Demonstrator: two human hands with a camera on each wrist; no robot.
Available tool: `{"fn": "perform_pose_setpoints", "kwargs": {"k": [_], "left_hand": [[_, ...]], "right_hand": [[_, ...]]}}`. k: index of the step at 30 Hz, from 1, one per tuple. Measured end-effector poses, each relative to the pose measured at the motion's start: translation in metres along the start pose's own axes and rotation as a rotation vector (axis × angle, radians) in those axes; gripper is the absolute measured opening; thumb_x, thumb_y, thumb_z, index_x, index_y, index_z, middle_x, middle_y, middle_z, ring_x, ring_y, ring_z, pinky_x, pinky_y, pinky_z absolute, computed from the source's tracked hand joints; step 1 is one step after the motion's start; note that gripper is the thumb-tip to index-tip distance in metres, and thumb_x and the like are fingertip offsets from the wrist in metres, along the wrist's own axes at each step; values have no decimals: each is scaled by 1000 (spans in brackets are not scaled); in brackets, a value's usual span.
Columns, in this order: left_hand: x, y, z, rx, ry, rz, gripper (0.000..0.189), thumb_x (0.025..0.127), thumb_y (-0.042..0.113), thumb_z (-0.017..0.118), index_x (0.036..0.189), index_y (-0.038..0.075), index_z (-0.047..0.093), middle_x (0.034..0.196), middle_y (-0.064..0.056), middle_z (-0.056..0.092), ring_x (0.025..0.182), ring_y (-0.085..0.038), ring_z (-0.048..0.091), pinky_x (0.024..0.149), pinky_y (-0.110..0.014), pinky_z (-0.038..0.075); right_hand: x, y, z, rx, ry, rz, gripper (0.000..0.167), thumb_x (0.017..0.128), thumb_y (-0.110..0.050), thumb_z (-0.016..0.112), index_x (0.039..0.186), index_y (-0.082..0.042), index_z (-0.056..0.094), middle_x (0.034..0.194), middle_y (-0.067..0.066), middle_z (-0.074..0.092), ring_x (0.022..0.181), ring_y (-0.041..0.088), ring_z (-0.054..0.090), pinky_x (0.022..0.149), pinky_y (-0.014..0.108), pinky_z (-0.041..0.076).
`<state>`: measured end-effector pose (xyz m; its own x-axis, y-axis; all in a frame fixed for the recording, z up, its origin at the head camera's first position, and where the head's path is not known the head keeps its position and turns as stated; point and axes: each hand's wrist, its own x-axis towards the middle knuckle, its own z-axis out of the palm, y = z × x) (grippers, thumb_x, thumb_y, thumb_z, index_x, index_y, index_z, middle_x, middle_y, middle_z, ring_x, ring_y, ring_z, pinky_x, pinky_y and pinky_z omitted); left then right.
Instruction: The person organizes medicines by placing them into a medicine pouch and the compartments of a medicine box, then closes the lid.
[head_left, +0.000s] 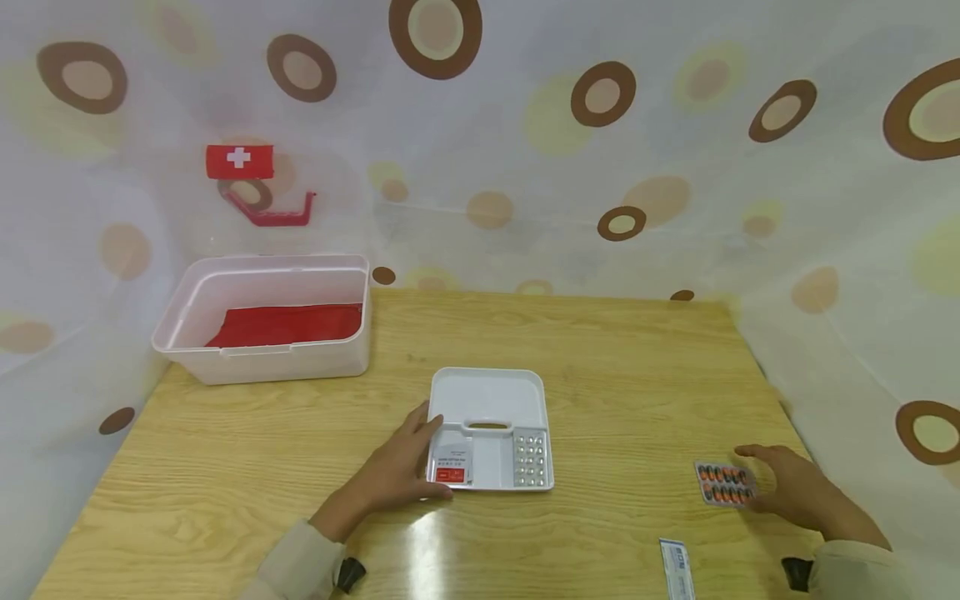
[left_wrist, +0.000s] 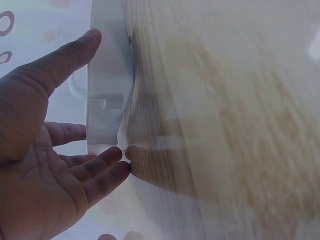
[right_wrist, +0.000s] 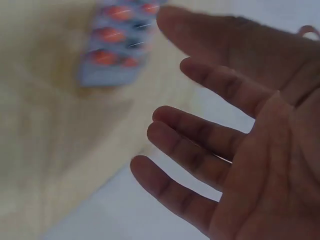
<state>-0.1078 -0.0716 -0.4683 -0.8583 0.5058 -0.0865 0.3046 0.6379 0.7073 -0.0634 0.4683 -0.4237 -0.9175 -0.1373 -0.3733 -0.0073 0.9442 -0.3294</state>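
A white plastic case (head_left: 491, 400) lies opened out on the table, with a small red-and-white packet (head_left: 452, 464) and a silver blister pack of pale tablets (head_left: 530, 458) in its front half. My left hand (head_left: 405, 467) spans its left front corner; the thumb (left_wrist: 75, 55) lies along the front side and the other fingers extend at the left side. Far to the right, my right hand (head_left: 795, 492) hovers by a blister pack of orange-and-dark capsules (head_left: 723, 485). Its fingers (right_wrist: 175, 185) are spread, thumb and index close to the pack's end, with nothing between them.
A translucent white bin (head_left: 270, 362) with red material (head_left: 292, 325) inside stands at the back left, its clear lid with a red handle (head_left: 277, 218) raised behind. A blue-and-white packet (head_left: 677, 569) lies at the front right. Patterned sheeting (head_left: 525, 167) encloses the wooden table (head_left: 622, 375).
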Motion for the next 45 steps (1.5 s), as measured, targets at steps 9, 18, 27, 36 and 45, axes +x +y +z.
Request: {"fn": "perform_pose_setpoints", "kwargs": {"k": [9, 18, 27, 36, 45], "left_hand": [[-3, -3, -2, -2, -8, -10, 107, 71, 37, 90, 151, -6, 34, 165, -24, 18, 150, -43, 27, 119, -56, 32], [-4, -3, -3, -9, -7, -13, 106, 71, 36, 90, 151, -6, 35, 165, -24, 18, 151, -43, 26, 119, -57, 31], [-3, -5, -1, -1, 4, -4, 106, 70, 35, 90, 151, -6, 36, 165, -24, 20, 150, -42, 28, 119, -56, 32], [-9, -3, 2, 5, 7, 10, 106, 69, 36, 91, 151, -5, 36, 164, -23, 23, 149, -42, 31, 118, -55, 34], [-11, 2, 1, 1, 0, 19, 107, 69, 36, 91, 150, -7, 36, 164, -24, 23, 148, -43, 31, 117, -55, 35]], "right_hand": [[2, 15, 26, 9, 89, -56, 81, 76, -23, 85, 135, 15, 44, 103, 35, 54, 88, 34, 56, 65, 45, 53], [19, -8, 20, 62, 62, -56, 50, 77, -30, 85, 106, -1, 55, 96, 10, 60, 78, 14, 49, 65, 29, 44], [48, -79, 13, 250, 173, -327, 24, 91, -11, 70, 109, -9, 54, 82, 0, 62, 62, 7, 54, 54, 24, 44], [93, -182, 15, 356, 293, -396, 28, 89, -16, 74, 114, -14, 61, 95, 6, 72, 77, 11, 67, 64, 26, 54], [139, -234, 43, 316, 228, -434, 28, 88, -16, 75, 113, -15, 64, 93, 4, 74, 72, 8, 59, 64, 25, 49]]}}
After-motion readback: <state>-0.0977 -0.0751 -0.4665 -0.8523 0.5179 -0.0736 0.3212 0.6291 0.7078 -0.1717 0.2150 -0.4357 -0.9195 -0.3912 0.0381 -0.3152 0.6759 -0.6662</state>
